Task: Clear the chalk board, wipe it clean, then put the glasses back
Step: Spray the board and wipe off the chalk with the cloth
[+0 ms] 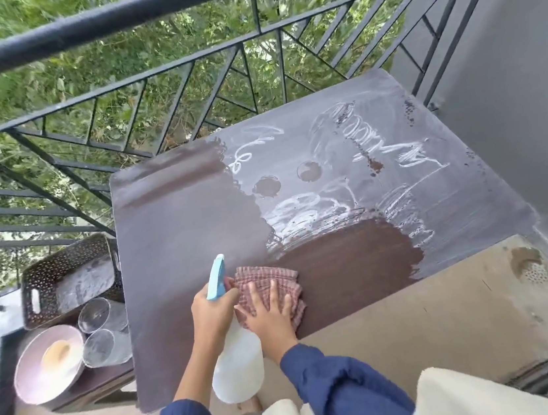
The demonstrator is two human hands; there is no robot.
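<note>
The dark chalk board (180, 239) lies flat like a tabletop. Its far right part carries white chalk scribbles (362, 148); a wet brown patch (351, 260) runs along the near edge. My right hand (272, 314) presses flat on a folded red checked cloth (270, 276) at the near edge of the board. My left hand (214, 311) grips a white spray bottle (238, 366) by its blue trigger head (216, 278), just left of the cloth. Two clear glasses (94, 314) (100, 347) lie on a low surface left of the board.
A perforated brown basket (66, 267) and a pink bowl (30, 368) sit beside the glasses. A black metal railing (180, 70) borders the balcony, with greenery behind it. A grey wall (510, 92) rises on the right. A floor drain (534, 275) sits at right.
</note>
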